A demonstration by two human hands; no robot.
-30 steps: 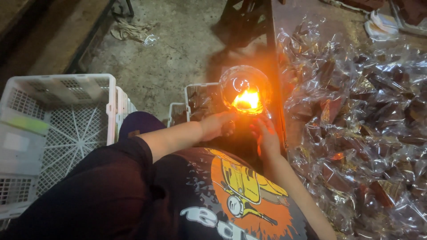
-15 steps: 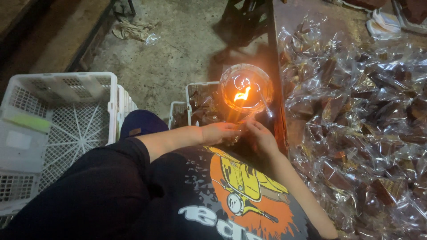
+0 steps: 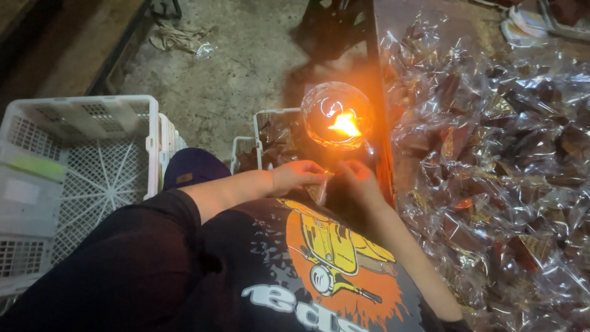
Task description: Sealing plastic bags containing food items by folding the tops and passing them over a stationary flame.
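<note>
The person's left hand (image 3: 298,175) and right hand (image 3: 359,178) meet close in front of the chest, low in the head view; between them they pinch a small clear plastic packet with a dark brown filling (image 3: 318,189); the left fingertips are closed on its left edge and the right fingertips on its right edge, so the packet sits at about three o'clock from the left hand and nine o'clock from the right; how tightly each hand is closed cannot be told, because the orange glare washes out the fingertips. At twelve o'clock from the packet, just beyond the hands, burns a small orange flame (image 3: 345,125) inside a round clear glass bowl (image 3: 319,104); the packet lies below the flame and apart from it. The bowl stands beside the edge of a dark brown wooden table (image 3: 424,12) at three o'clock, which is heaped with many clear plastic packets of dark pieces (image 3: 510,160). At eleven o'clock from the hands a small white plastic crate (image 3: 270,117) holds more such packets; a larger white lattice plastic crate (image 3: 80,110) sits well apart at nine o'clock on the grey concrete floor (image 3: 233,67); a crumpled rag (image 3: 175,37) lies far off at eleven o'clock.
</note>
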